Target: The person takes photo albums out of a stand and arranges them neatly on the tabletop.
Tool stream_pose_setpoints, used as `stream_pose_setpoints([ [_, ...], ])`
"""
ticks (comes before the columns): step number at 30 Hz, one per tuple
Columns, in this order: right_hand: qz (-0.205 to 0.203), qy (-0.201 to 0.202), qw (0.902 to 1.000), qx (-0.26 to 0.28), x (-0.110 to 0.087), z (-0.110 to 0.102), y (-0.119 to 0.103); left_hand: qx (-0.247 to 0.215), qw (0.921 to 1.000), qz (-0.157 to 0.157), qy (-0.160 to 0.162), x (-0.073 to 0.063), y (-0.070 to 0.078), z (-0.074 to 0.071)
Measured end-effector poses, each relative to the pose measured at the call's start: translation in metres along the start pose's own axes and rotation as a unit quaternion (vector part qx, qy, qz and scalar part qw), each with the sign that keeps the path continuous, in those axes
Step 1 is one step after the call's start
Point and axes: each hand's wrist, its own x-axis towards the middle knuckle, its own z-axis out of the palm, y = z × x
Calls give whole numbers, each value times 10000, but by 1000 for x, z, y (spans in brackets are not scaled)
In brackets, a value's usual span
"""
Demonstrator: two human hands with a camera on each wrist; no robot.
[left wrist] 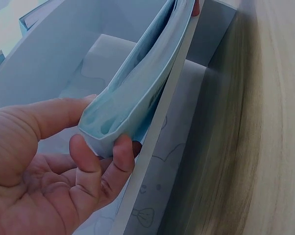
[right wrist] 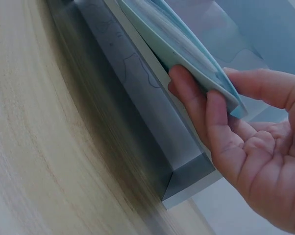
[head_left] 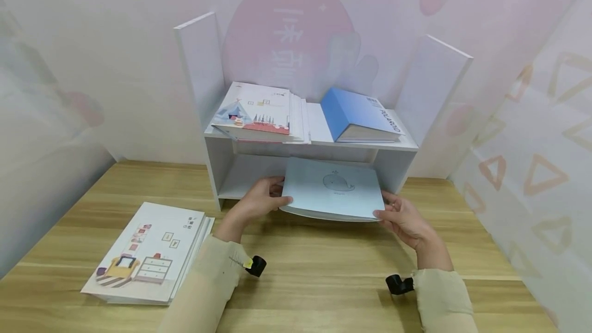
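Both hands hold a light blue album with a small whale drawn on its cover, at the front of the white shelf unit's lower compartment. My left hand grips its left end, thumb on the cover and fingers beneath. At the right end, my right hand pinches the near corner the same way. The left wrist view shows the album's bent spine between thumb and fingers. In the right wrist view, loose page edges show between the covers, and fingertips lie against the underside.
On the upper shelf lie a stack of white illustrated books and a blue Polaroid album. More white books lie on the wooden table at the left. Tall side panels flank the shelf.
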Motion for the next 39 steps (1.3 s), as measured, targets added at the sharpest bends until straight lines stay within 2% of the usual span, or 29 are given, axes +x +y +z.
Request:
stream_pose_setpoints([
  [18,-148,193,9997,72,2,8,-5,19,9999,-139,25,-1,2,-1],
  [27,-209,298,9993,-57,0,10,-8,-86,10000,13,-7,-3,5,-2],
  [39,-486,265,9983,-192,-4,13,-16,-232,9997,20,-20,-5,8,-5],
])
